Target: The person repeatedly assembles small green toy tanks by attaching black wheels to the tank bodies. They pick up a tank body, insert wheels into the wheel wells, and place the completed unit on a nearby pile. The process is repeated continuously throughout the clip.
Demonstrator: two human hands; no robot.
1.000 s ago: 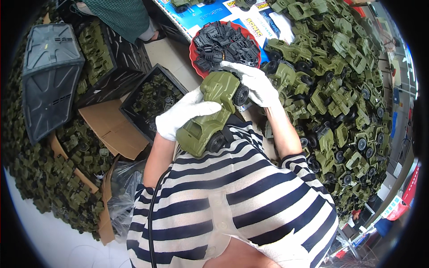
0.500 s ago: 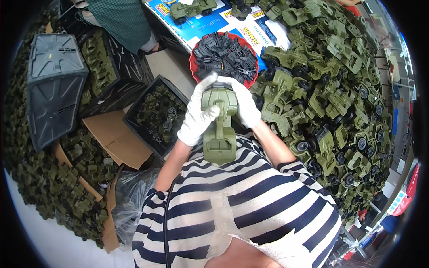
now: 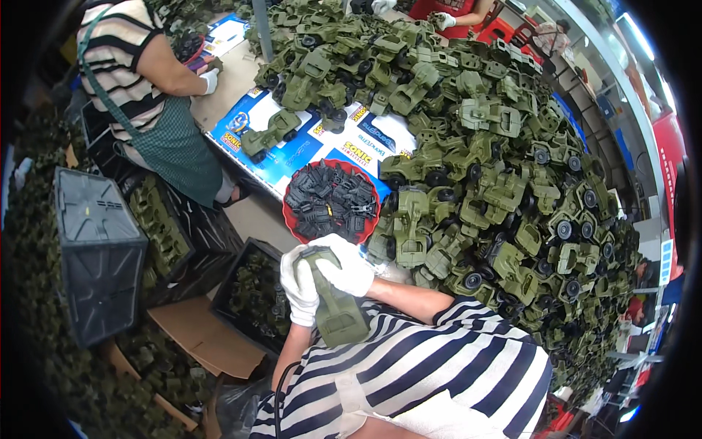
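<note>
Both my hands wear white gloves and hold one olive-green plastic toy truck body (image 3: pixel 341 322) close to my striped shirt. My left hand (image 3: pixel 298 285) wraps its left side near the far end. My right hand (image 3: pixel 342 267) lies over the far end and right side, its fingers closed on the body. The gloves hide much of that end. Just beyond them sits a red bowl (image 3: pixel 287 214) heaped with small black plastic parts (image 3: pixel 333 201).
Piled olive toy trucks (image 3: pixel 468 190) cover the right side. A printed blue-and-white sheet (image 3: pixel 296 157) lies under the bowl. At left stand black crates (image 3: pixel 99 256) and a cardboard flap (image 3: pixel 208 336). A co-worker in a green apron (image 3: pixel 172 146) stands far left; another person's gloved hand (image 3: pixel 444 21) shows at the back.
My view has tilted up and turned, bringing the co-workers and far pile into sight. The truck body is now tilted, and my right hand has shifted over its far end.
</note>
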